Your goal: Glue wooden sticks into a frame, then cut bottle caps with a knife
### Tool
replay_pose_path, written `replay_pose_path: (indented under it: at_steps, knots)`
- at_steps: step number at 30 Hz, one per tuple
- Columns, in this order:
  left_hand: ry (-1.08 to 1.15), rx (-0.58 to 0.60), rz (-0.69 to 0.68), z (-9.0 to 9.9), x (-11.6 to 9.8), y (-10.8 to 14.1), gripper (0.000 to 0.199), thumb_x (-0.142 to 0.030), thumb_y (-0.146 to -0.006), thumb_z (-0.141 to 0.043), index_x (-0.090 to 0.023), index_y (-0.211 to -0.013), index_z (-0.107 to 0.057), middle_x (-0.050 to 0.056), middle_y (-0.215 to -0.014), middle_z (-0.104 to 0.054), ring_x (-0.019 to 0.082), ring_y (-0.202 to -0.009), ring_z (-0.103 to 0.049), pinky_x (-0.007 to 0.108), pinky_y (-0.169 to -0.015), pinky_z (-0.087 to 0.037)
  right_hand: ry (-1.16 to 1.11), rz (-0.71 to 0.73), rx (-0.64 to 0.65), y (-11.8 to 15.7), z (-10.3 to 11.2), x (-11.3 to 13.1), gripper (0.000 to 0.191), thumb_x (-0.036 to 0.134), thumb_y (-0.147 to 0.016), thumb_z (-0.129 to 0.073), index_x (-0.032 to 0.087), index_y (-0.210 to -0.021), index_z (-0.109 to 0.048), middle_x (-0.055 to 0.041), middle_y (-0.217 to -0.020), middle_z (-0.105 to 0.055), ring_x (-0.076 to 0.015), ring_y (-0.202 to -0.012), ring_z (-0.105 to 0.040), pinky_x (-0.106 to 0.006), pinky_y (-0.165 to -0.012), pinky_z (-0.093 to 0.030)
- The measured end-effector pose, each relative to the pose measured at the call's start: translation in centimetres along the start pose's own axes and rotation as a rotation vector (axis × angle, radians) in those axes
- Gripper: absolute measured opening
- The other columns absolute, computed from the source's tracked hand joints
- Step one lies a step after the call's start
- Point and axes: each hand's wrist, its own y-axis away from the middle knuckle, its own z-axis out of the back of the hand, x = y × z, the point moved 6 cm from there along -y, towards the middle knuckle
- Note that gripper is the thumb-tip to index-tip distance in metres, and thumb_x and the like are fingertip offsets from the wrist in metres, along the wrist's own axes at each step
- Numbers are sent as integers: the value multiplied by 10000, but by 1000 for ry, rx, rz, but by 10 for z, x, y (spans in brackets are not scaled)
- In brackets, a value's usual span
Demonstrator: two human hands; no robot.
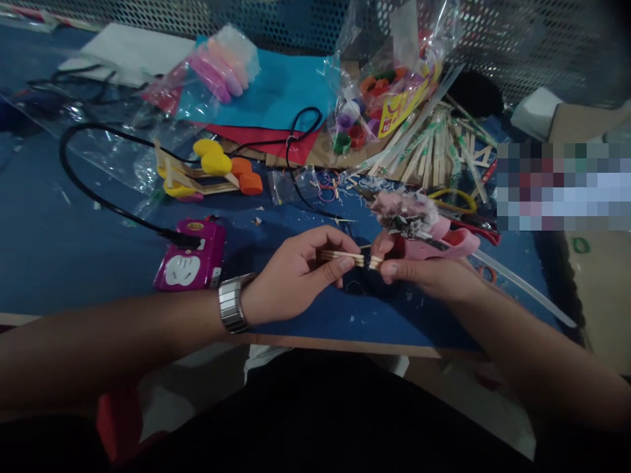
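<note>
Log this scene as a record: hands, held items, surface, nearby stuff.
left_hand: left hand, pinching a wooden stick bundle
right_hand: right hand, pinching short stick ends
held_ends: facing each other, small gap between
left_wrist: metal-band watch
surface: blue tabletop
left_nearby: purple power strip, black plug inserted
behind_hands: stick frame with yellow and orange pieces
back_right: loose stick pile
back_center: blue sheet
</note>
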Motion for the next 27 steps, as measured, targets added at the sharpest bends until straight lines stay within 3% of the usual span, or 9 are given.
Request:
replay_pose_path:
  at_steps: [4,6,10,12,15,17,27]
  knots:
    - [1,36,-10,-1,-1,2,214,-340,-1004,-768,-143,-1052,-701,29,-884,-740,76,-664,-693,172,-640,-599,33,-21,-28,3,1,-4,250,444,-875,-908,242,-909,-764,12,-822,-694,-128,-697,-627,-258,-617,-520]
    - [0,60,-6,-2,0,3,221,-347,-1005,-769,-144,-1069,-711,32,-857,-749,82,-658,-697,173,-631,-596,94,9,-39,4,1,-3,220,414,-889,-898,279,-1032,-800,7,-870,-719,-143,-741,-652,-282,-672,-558]
    - [-9,72,1,-2,0,4,217,-329,-986,-795,-150,-1098,-742,34,-838,-766,87,-656,-696,176,-627,-588,175,90,-79,4,1,3,610,366,-879,-914,424,-1444,-695,24,-949,-749,-176,-869,-707,-329,-802,-605]
    - [-3,67,-3,-2,1,4,219,-308,-952,-834,-154,-1089,-761,40,-854,-783,92,-664,-697,182,-625,-584,176,89,-92,4,-1,5,567,381,-867,-923,416,-1396,-722,22,-921,-750,-183,-859,-712,-335,-794,-606]
    - [-5,51,-11,-1,2,5,249,-276,-886,-895,-161,-1070,-773,55,-923,-816,119,-742,-732,197,-659,-588,165,59,-91,3,-5,5,250,413,-870,-912,329,-1077,-801,5,-852,-737,-182,-766,-688,-336,-709,-587]
    - [-13,45,-28,-1,3,5,274,-261,-864,-912,-165,-1077,-769,65,-986,-826,137,-814,-752,212,-707,-598,161,39,-73,3,-7,3,183,421,-884,-897,299,-956,-781,-2,-836,-730,-181,-731,-676,-341,-682,-577]
    - [-60,62,-137,-3,-1,7,260,-227,-894,-886,-190,-1095,-725,46,-1039,-785,127,-880,-735,206,-752,-568,325,60,-112,3,-3,-5,256,490,-879,-886,281,-975,-774,-19,-973,-744,-225,-938,-692,-381,-886,-573]
